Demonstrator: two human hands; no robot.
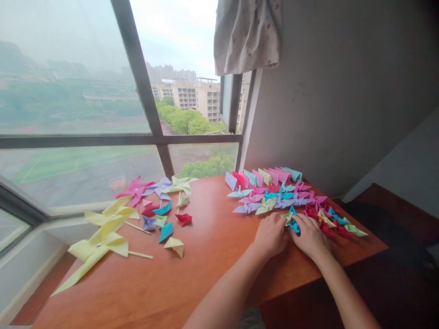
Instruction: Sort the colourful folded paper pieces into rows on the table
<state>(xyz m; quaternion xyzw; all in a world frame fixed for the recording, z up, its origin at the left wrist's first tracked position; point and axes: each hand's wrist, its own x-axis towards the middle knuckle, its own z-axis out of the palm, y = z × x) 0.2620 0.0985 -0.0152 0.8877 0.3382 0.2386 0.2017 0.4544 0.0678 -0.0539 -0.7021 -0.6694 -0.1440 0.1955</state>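
At the near side of the folded-paper rows on the right of the table, my left hand point(272, 234) has its fingers curled at a small light green paper crane point(288, 216). My right hand point(311, 236) closes its thumb and fingers around a blue paper crane point(293, 226) right beside it. Both hands rest low over the tabletop and nearly meet. Parts of the two cranes are hidden by my fingers. Rows of purple, pink and blue cranes point(248, 208) lie just beyond my hands. Red, blue and green cranes point(338, 219) continue to the right of my right hand.
Folded paper pieces point(259, 177) stand in a row at the back. On the left lie yellow pinwheels point(99, 242), a pink pinwheel point(135, 189) and several paper boats point(167, 231). The wooden table point(206, 274) meets the window; its right edge slants toward me.
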